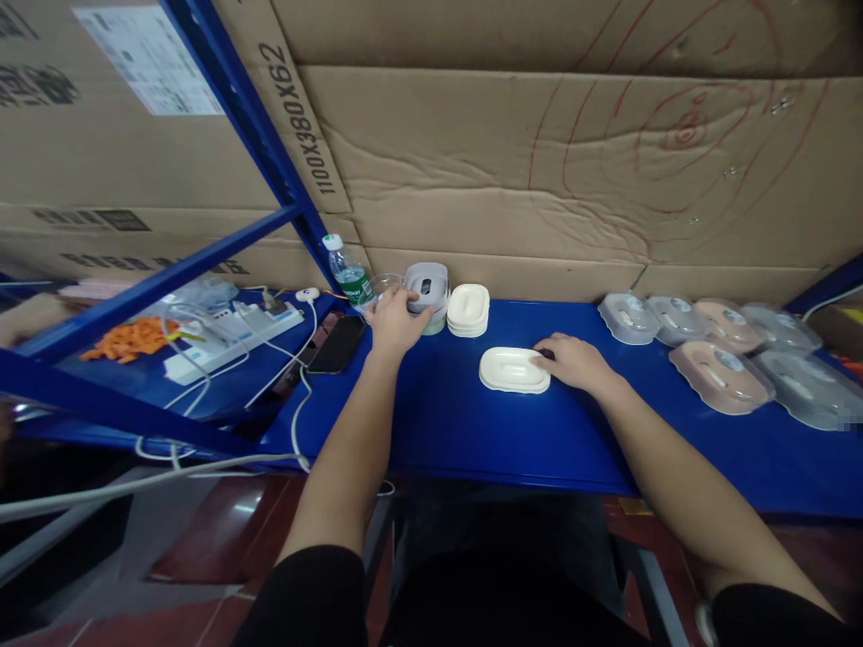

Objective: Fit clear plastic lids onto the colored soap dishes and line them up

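Observation:
My left hand is closed at the near left corner of a grey oval plastic dish, thumb and fingers on its rim. A dark oblong mark or opening shows in that dish, which sits on a stack with a pale green piece below. Beside it stands a short stack of cream dishes. On the blue table, my right hand pinches a small dark object at the right end of a cream oval dish. The thumb touches or nearly touches that dish's rim.
Several lidded boxes, grey and pink with clear covers, stand at the right. A water bottle, a clear round tub and a phone lie left. Beyond the blue frame post are a power strip and orange pieces.

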A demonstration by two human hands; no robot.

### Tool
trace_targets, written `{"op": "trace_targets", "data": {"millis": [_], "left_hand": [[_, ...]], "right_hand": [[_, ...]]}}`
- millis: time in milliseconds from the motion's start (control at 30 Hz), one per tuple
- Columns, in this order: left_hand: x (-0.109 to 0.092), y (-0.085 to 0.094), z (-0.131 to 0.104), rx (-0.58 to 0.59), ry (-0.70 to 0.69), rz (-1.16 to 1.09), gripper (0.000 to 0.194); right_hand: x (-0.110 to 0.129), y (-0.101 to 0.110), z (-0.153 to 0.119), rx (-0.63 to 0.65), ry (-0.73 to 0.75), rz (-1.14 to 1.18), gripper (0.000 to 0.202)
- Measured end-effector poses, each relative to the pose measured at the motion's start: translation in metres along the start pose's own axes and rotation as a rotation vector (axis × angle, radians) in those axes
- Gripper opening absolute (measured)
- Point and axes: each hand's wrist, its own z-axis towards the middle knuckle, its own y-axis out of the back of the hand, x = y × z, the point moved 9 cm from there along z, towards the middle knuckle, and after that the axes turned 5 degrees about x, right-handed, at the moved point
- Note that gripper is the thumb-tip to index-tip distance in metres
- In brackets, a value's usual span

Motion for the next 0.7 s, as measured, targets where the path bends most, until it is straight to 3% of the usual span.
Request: {"op": "trace_targets", "data": {"millis": [233,467,700], "left_hand": [[0.006,-0.006,0.004,0.02,0.014,-0.009,0.03],[-0.003,-0.009,-0.002,0.002,-0.031,0.047,0.033],[0.006,-0.004,0.004,-0.027,0.016,-0.061,0.031]], "right_hand": [[-0.005,0.005,0.0,-0.033,-0.049,0.044,0.024],[-0.008,0.018,0.001,-0.201,0.024,0.2,0.019],[-0.008,0.028,-0.001,-0.359,0.116,0.324,0.024]]}}
